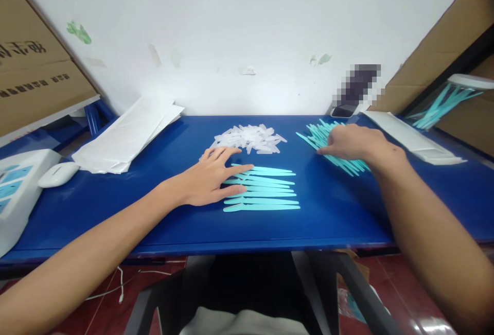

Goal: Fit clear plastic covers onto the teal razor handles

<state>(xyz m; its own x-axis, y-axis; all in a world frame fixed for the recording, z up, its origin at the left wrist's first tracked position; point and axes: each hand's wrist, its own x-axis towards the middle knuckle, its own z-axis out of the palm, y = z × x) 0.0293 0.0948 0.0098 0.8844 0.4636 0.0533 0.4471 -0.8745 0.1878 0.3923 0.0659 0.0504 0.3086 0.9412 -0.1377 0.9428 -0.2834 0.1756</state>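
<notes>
Several turquoise sticks (270, 201) lie side by side in a row on the blue table (247, 232). My left hand (212, 178) rests at their left ends, fingers spread, thumb and index finger touching some of them. Behind them is a heap of small translucent white pieces (254, 138), partly behind my left fingertips. On the right, my right hand (347, 142) reaches down onto a loose pile of turquoise sticks (320, 131). Its fingers are curled together, and whatever is between them is hidden.
White plastic bags (127, 131) lie at the back left, near a white mouse (58, 175) and a white device (23, 191). At the right are a phone (353, 90), a white packet (417, 139) and a clear container of sticks (443, 101). Cardboard (34, 67) stands left.
</notes>
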